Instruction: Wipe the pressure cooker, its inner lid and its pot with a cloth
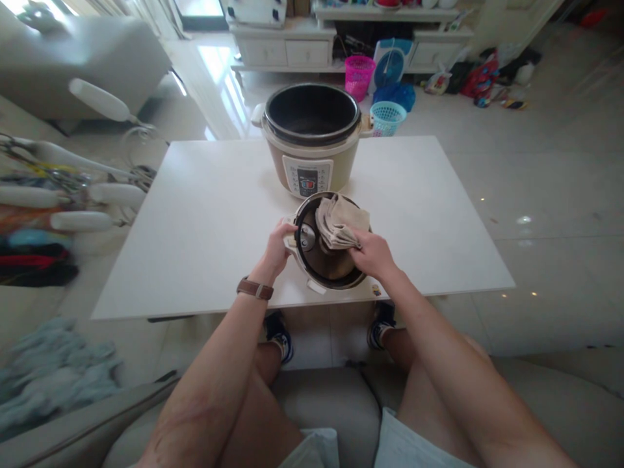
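Note:
In the head view, a round pressure cooker lid (336, 276) with a dark rim is held over the near part of the white table, its metal underside facing me. My left hand (279, 248) is closed on the lid's left edge, beside a round metal fitting (306, 238). My right hand (373, 253) grips a folded beige cloth (341, 220) that lies against the inner face of the lid. Just behind the lid stands the electric pressure cooker (312, 153), open at the top with a dark pot inside and a control panel in front.
The white table (205, 227) extends to both sides. A small sticker (376, 290) sits near its front edge. Beyond are a pink basket (359, 77), a light blue basket (387, 119) and a white cabinet (307, 52). A rack with white-padded arms (92, 195) stands at left.

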A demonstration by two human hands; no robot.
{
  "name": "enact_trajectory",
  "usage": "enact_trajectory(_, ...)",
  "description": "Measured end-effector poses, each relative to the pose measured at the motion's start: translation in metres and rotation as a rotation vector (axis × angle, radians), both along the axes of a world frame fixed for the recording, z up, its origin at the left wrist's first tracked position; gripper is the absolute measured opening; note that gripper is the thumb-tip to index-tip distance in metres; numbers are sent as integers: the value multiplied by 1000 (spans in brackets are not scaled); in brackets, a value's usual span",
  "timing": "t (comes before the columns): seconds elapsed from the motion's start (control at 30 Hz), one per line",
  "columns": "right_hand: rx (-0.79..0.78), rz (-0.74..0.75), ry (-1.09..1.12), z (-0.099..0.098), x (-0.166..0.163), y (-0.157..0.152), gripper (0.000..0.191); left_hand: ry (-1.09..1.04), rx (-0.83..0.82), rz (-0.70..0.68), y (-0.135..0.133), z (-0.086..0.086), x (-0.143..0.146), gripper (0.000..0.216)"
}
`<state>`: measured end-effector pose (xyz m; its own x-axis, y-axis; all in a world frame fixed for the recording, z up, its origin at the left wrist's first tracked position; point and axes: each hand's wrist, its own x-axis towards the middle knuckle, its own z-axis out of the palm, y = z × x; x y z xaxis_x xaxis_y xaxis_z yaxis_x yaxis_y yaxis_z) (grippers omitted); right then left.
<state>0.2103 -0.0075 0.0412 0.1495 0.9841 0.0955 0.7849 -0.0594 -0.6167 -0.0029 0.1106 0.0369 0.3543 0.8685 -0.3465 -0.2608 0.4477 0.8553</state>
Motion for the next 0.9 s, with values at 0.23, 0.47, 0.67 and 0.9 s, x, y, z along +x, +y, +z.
enact_trajectory(0.23,-174,133,59,-15,-8,5,64,25,-38,-12,-1,3,0,24)
enact_trajectory(0.47,-240,142,293,-4,-4,2,32,22,-37,11,-1,1,1,23)
enact_trajectory(0.67,-233,-44,850,-8,-6,3,24,7,-23,9,1,1,2,22)
enact_trajectory(0.9,168,-434,1238,0,-4,14,28,20,-21,-6,1,0,0,22)
